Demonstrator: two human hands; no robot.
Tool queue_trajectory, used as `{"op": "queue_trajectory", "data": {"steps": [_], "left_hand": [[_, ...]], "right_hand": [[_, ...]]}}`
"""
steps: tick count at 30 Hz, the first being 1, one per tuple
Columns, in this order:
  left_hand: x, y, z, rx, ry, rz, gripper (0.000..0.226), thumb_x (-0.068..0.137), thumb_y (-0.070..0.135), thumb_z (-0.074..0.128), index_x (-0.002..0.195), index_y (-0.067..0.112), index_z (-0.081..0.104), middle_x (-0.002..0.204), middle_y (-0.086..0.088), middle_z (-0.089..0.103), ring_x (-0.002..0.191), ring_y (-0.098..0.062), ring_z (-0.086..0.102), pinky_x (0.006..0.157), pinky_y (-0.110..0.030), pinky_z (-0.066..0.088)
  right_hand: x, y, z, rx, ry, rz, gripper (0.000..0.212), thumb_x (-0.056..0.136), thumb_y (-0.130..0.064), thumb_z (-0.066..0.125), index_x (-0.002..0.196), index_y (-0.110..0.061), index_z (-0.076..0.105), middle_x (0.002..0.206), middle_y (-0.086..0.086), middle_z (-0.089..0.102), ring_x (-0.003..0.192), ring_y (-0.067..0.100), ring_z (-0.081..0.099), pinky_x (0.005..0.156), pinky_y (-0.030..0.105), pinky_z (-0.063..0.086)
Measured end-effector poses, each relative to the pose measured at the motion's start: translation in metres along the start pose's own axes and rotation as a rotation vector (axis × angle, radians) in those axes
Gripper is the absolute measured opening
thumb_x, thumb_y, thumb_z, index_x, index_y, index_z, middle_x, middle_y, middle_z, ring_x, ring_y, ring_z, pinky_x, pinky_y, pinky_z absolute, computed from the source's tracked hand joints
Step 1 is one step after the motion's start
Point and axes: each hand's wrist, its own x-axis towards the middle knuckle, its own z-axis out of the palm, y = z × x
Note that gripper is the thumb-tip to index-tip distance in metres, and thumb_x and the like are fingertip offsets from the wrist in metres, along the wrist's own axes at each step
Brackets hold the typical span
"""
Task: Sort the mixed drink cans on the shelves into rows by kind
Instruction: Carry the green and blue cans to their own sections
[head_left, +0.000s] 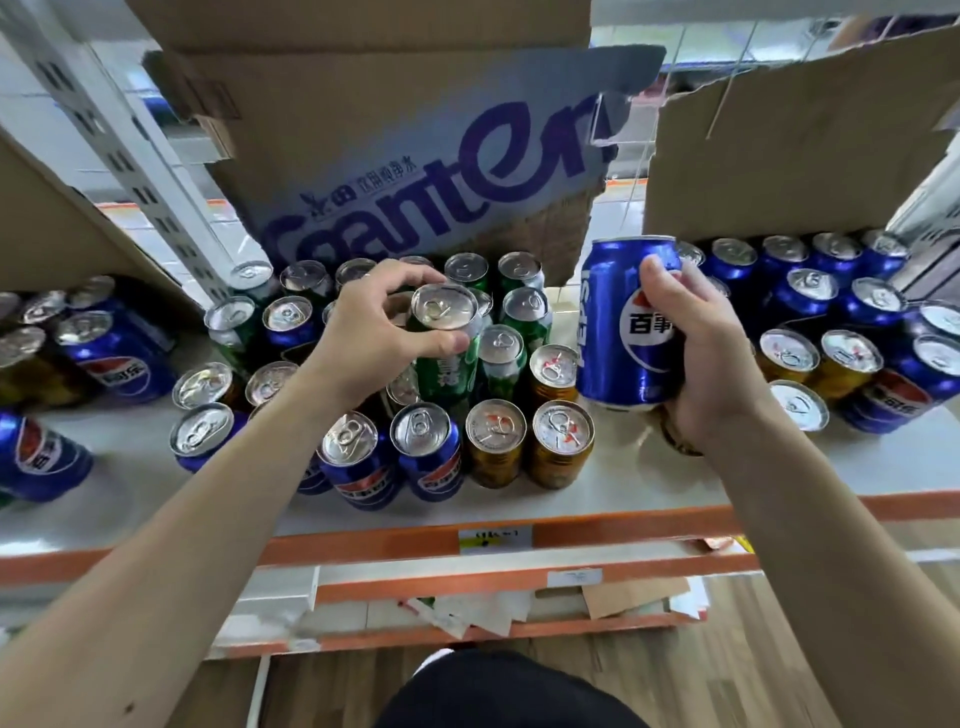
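- While both hands are loaded, treat this as two placements, not one: the left hand (384, 332) pinches the rim of a green can (451, 358) with thumb and fingertips. The right hand (696, 353) is wrapped round the body of a blue can (621, 332), held clear of the shelf (649, 470).
- The green can stands among the mixed cluster directly below the printed cardboard box (415, 156), higher than its neighbours. Whether its base is off the shelf I cannot tell, since other cans hide it.
- A rim pinch is, I judge, a weak hold on a full can. Lift it straight up until it clears the tops around it, then take it by the body before carrying it.
- Other green cans (525, 312) stand just under the box's lower edge, at the back of the cluster, and that looks the fit row. Set the can down upright, touching the last green one.
- The blue can hangs just right of the box's lower corner. The largest mass of blue cans (831, 291) lies further right of the box, which seems its home.
- Gold cans (561, 441) stand at the front of the cluster below the box, near the right wrist. Keep that forearm high so it does not knock them.
- Place one can at a time, and mind the box's hanging flap when reaching to the back.
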Motion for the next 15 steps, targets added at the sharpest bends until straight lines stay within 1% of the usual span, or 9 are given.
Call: {"op": "queue_trajectory", "data": {"steps": [1,3,5,7,9,12,14,15], "left_hand": [[0.000,0.000,-0.001,-0.009,-0.002,0.004,0.055,0.061,0.021,0.092,0.110,0.022,0.068,0.115,0.011,0.065,0.109,-0.011,0.064,0.102,-0.041,0.050],[0.000,0.001,-0.003,-0.041,0.003,0.013,0.056,0.061,0.014,0.092,0.111,0.014,0.067,0.114,0.004,0.067,0.105,-0.013,0.066,0.099,-0.043,0.052],[0.000,0.003,-0.005,-0.058,0.011,0.031,0.058,0.061,0.012,0.092,0.113,0.007,0.067,0.112,-0.001,0.067,0.102,-0.013,0.067,0.098,-0.044,0.052],[0.001,0.007,-0.007,-0.063,0.013,0.060,0.061,0.059,0.017,0.092,0.113,0.008,0.067,0.109,-0.001,0.069,0.102,-0.015,0.067,0.097,-0.046,0.053],[0.002,0.012,-0.006,-0.069,0.001,0.087,0.058,0.060,0.022,0.090,0.112,0.010,0.067,0.106,0.001,0.070,0.101,-0.018,0.068,0.096,-0.050,0.053],[0.003,0.023,-0.002,-0.082,-0.009,0.112,0.059,0.060,0.032,0.089,0.112,0.013,0.067,0.106,0.004,0.071,0.102,-0.019,0.068,0.094,-0.054,0.053],[0.007,0.028,0.001,-0.110,-0.007,0.124,0.060,0.060,0.034,0.089,0.112,0.014,0.066,0.105,0.004,0.072,0.102,-0.019,0.069,0.092,-0.052,0.055],[0.009,0.030,0.003,-0.135,-0.004,0.125,0.059,0.060,0.032,0.089,0.112,0.013,0.066,0.105,0.004,0.073,0.101,-0.018,0.069,0.089,-0.048,0.056]], "right_hand": [[0.001,0.001,0.001,-0.002,-0.002,0.006,0.037,0.085,-0.035,0.064,0.115,-0.014,0.060,0.095,0.007,0.069,0.086,0.025,0.068,0.076,0.044,0.058],[0.002,0.002,0.002,-0.003,-0.002,0.011,0.040,0.085,-0.035,0.064,0.117,-0.012,0.059,0.095,0.008,0.070,0.086,0.025,0.069,0.072,0.041,0.057],[0.003,0.002,0.002,-0.010,0.004,0.004,0.043,0.084,-0.035,0.064,0.119,-0.010,0.058,0.095,0.008,0.069,0.086,0.024,0.068,0.071,0.039,0.056],[0.004,0.001,0.000,-0.026,0.013,-0.008,0.038,0.086,-0.034,0.064,0.117,-0.012,0.059,0.096,0.008,0.068,0.086,0.024,0.068,0.074,0.040,0.057],[0.004,0.000,-0.002,-0.024,0.026,-0.015,0.032,0.090,-0.031,0.062,0.116,-0.012,0.059,0.097,0.008,0.068,0.087,0.024,0.068,0.077,0.041,0.058],[0.003,-0.002,-0.007,-0.025,0.045,-0.017,0.029,0.093,-0.028,0.060,0.117,-0.011,0.059,0.100,0.009,0.069,0.090,0.025,0.068,0.079,0.044,0.057],[0.002,-0.004,-0.010,-0.020,0.064,-0.017,0.028,0.093,-0.027,0.060,0.116,-0.011,0.058,0.100,0.009,0.069,0.089,0.025,0.068,0.081,0.047,0.057],[0.002,-0.005,-0.012,-0.024,0.073,-0.019,0.029,0.092,-0.028,0.061,0.116,-0.011,0.058,0.100,0.009,0.069,0.089,0.025,0.068,0.082,0.047,0.057]]}}
